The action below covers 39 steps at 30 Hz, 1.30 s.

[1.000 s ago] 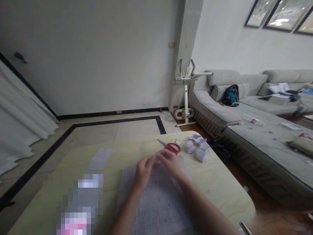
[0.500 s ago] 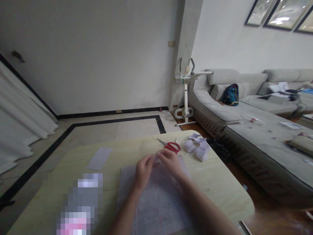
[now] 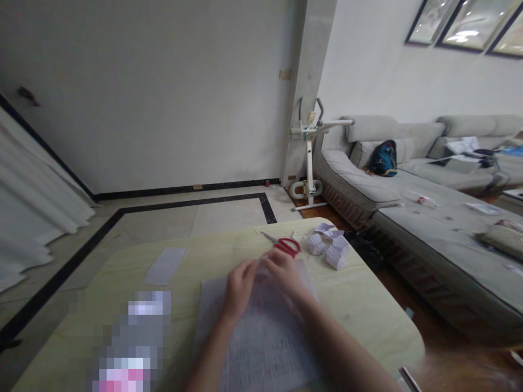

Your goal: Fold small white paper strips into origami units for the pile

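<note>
My left hand point(image 3: 240, 286) and my right hand point(image 3: 283, 271) meet above a large printed sheet point(image 3: 265, 337) that lies on the wooden table point(image 3: 363, 305). Both are closed, fingertips close together, around a small pale piece of paper point(image 3: 260, 267), blurred and mostly covered by the fingers. Just beyond my right hand lie scissors with red handles point(image 3: 289, 246), blades pointing left. Folded strips of white paper point(image 3: 337, 251) sit to the right of them. On the left side of the table rests a flat white paper rectangle point(image 3: 166, 266).
A pixelated, unrecognizable object point(image 3: 131, 337) occupies the table's left front. Past the table's right edge is a grey sofa point(image 3: 433, 234) with a dark blue backpack point(image 3: 384, 158). A white exercise machine point(image 3: 309, 158) stands by the pillar, and a white curtain point(image 3: 36, 201) hangs at left.
The hands stay almost in place, fingertips together over the sheet. The whole view has shifted very slightly; scissors and papers lie as before.
</note>
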Each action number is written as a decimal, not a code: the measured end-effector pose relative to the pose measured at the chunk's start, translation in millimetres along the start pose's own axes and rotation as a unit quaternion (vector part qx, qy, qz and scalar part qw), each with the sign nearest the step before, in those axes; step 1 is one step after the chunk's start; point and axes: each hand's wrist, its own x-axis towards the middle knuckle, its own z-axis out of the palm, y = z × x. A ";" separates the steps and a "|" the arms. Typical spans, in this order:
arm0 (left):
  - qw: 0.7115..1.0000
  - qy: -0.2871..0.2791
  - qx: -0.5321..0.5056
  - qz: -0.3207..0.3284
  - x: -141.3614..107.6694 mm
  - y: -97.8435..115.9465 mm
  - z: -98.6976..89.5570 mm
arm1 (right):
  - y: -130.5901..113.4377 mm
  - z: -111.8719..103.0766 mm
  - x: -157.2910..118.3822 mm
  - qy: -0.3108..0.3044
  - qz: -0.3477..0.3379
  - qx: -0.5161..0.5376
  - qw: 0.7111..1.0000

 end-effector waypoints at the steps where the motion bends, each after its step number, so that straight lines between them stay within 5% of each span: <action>1: 1.000 -0.001 -0.003 -0.001 0.1 -0.3 -0.2 | 0.6 0.1 0.0 -0.001 0.004 -0.001 1.000; 30: 0.996 0.034 0.081 0.033 0.8 0.3 -5.7 | 1.8 -0.6 1.2 -0.023 0.011 -0.013 1.000; 39: 0.999 0.030 0.024 0.009 2.0 0.6 -3.1 | 1.6 -1.1 -0.1 -0.012 -0.014 -0.006 1.000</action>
